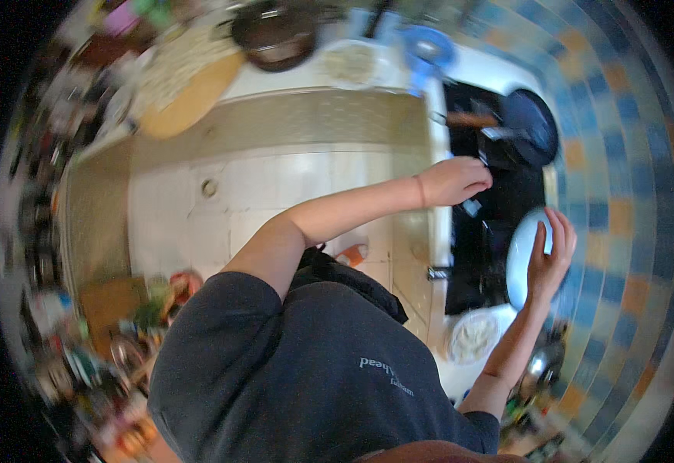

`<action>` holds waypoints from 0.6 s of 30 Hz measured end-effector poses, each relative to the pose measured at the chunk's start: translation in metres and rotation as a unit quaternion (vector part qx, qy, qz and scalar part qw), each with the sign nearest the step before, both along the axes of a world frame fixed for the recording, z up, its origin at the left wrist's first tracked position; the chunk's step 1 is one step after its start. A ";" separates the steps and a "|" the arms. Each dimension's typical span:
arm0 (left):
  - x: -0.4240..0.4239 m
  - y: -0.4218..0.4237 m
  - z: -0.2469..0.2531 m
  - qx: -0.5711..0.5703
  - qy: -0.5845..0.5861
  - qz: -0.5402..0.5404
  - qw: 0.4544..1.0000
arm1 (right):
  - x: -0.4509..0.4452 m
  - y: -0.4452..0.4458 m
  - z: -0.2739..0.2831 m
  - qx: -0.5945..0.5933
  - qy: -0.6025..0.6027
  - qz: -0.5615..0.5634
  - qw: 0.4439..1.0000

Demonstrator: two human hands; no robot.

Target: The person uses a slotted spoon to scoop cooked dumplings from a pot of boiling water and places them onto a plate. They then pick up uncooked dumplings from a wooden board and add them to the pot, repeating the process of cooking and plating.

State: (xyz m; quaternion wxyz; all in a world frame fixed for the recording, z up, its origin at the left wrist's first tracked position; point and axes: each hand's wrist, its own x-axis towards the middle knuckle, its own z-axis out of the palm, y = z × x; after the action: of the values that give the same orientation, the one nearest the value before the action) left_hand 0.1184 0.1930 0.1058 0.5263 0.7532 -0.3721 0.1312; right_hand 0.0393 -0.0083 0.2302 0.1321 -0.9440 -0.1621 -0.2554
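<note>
My left hand [458, 180] reaches over the black stove top [499, 191] with its fingers curled downward. Whether anything is between those fingertips is hidden from me. Just below it lies a small pale-blue object [472, 207], too blurred to name. Over the far side of a pale-blue rounded lid or dish [523, 260] is my right hand [551, 254], thumb and fingers apart. I cannot tell whether it touches that piece. At the stove's far left corner sits a dark frying pan [529, 124], with a blurred utensil [505, 133] across it.
A plate of pale food [476, 337] stands beside the stove, near my right forearm. On the left counter are a round board [192, 98] bearing pale pieces, a dark pot [275, 35], another plate [350, 62] and a blue utensil [428, 49]. A tiled wall [609, 191] rises behind the stove.
</note>
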 end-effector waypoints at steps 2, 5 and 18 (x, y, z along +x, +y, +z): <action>-0.024 0.095 -0.023 0.027 0.058 0.092 0.994 | 0.021 0.060 0.001 -0.005 0.019 0.073 0.997; -0.065 0.244 -0.080 0.064 0.154 0.238 0.957 | 0.055 0.161 -0.010 -0.007 0.022 0.217 0.976; -0.116 0.722 -0.182 0.089 0.205 0.619 0.753 | 0.117 0.624 -0.219 0.019 0.264 0.449 0.854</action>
State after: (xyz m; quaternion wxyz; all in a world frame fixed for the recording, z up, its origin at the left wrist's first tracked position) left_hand 0.0027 0.9151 -0.0764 0.3242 0.8711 0.2828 0.2368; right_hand 0.1561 0.6153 0.0113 0.2885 -0.7976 -0.5224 0.0870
